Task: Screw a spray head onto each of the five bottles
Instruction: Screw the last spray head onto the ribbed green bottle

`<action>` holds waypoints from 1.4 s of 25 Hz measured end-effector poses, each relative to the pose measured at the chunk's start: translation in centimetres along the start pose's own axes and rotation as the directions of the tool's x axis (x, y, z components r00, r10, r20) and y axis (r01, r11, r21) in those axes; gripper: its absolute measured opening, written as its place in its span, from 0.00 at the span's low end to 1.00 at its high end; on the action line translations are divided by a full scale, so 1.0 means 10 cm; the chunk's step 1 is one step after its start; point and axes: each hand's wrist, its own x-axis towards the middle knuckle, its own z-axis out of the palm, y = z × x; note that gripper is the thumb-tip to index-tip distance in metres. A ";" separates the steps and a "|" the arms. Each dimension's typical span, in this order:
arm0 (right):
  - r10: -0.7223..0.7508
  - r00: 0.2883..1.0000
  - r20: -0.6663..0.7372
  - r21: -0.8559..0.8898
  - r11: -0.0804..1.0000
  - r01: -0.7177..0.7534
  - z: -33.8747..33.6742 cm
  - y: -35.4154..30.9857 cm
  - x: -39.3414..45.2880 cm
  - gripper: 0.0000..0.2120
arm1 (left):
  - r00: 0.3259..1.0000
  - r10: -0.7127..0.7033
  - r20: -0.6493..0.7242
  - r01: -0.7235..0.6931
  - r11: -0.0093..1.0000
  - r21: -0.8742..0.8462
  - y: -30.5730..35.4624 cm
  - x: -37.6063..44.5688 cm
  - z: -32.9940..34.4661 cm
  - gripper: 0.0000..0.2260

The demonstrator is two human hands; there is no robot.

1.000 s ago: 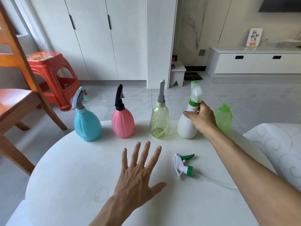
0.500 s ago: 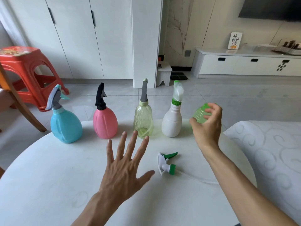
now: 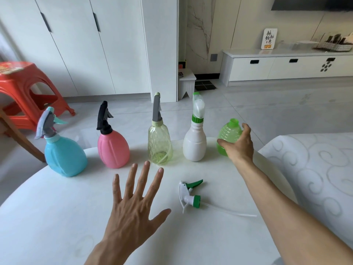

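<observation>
Moved since half a second ago: right hand (image 3: 237,145), now wrapped around green bottle (image 3: 228,135), seemingly resting on worktop (image 3: 57,217). Five bottles in row; four capped. One loose spray head (image 3: 189,196) lying in front. Left hand (image 3: 131,207) spread, empty.

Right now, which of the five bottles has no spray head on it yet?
The green bottle at the right end, held by the right hand. Its neck is open, while the blue, pink, clear and white bottles each carry a spray head.
</observation>
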 end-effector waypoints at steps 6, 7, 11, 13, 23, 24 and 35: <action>-0.063 0.995 -0.076 0.137 0.988 0.073 -0.47 -0.16 -0.32 0.42 | 1.000 0.019 0.004 -0.019 0.999 -0.035 0.11 0.05 -0.12 0.42; -0.076 0.994 -0.076 0.208 0.974 0.090 -0.56 -0.25 -0.44 0.41 | 1.000 -0.010 0.002 0.010 0.997 -0.073 0.14 0.05 -0.16 0.42; -0.205 0.977 0.061 0.418 0.894 0.162 -0.76 -0.53 -1.19 0.37 | 0.986 -0.159 -0.049 0.143 0.962 -0.234 0.17 0.00 -0.30 0.47; -0.297 0.934 0.196 0.433 0.881 0.189 -0.72 -0.59 -1.55 0.39 | 0.984 -0.157 -0.082 0.131 0.956 -0.264 0.13 -0.05 -0.38 0.50; -0.329 0.655 0.680 0.564 0.806 -0.180 -0.35 -0.76 -2.26 0.36 | 0.975 -0.175 -0.139 0.033 0.728 -0.685 0.07 -0.19 -0.54 0.49; -0.340 0.607 0.718 0.551 0.811 -0.196 -0.39 -0.78 -2.18 0.35 | 0.971 -0.180 -0.157 0.029 0.739 -0.673 0.05 -0.19 -0.53 0.48; -0.222 0.704 0.675 -0.406 0.685 0.605 -0.22 -0.37 -1.75 0.15 | 0.967 -0.179 -0.181 0.087 0.901 -0.425 -0.11 -0.10 -0.34 0.48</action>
